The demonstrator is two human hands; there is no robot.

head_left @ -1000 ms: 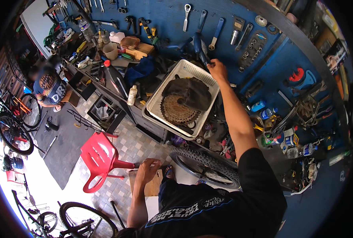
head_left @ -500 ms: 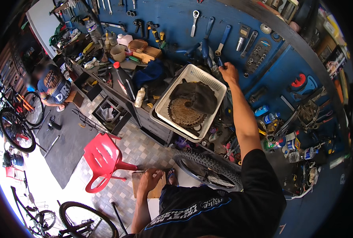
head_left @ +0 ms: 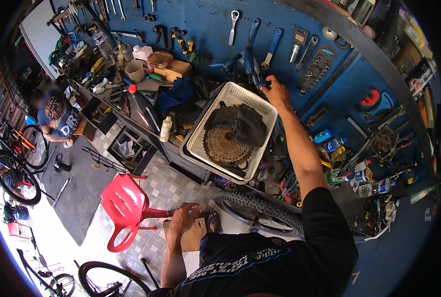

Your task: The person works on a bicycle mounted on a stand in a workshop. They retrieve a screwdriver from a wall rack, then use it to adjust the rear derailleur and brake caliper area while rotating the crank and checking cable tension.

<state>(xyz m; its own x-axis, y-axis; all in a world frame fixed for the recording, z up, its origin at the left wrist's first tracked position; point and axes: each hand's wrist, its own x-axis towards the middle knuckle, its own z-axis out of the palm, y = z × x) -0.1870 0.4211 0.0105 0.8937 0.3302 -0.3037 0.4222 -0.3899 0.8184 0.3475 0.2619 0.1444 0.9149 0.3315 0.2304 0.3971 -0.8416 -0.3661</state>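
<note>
Indoors, before a blue wall [head_left: 205, 29], the right hand [head_left: 277, 93] grips a dark handle [head_left: 263, 84] near the bench's [head_left: 177, 154] back edge; the left hand [head_left: 182, 219] hangs, fingers loosely parted.

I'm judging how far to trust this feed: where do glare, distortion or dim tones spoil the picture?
Head view: glare washes out the floor at lower left; fisheye distortion bows the dark beam at upper right; blue handles near the right hand blend into the blue wall panel; the cassette's teeth read fairly clearly, the dark cloth less so.

Tool handles [head_left: 249, 61] smooth plastic; cassette [head_left: 221, 150] rough metal
</note>
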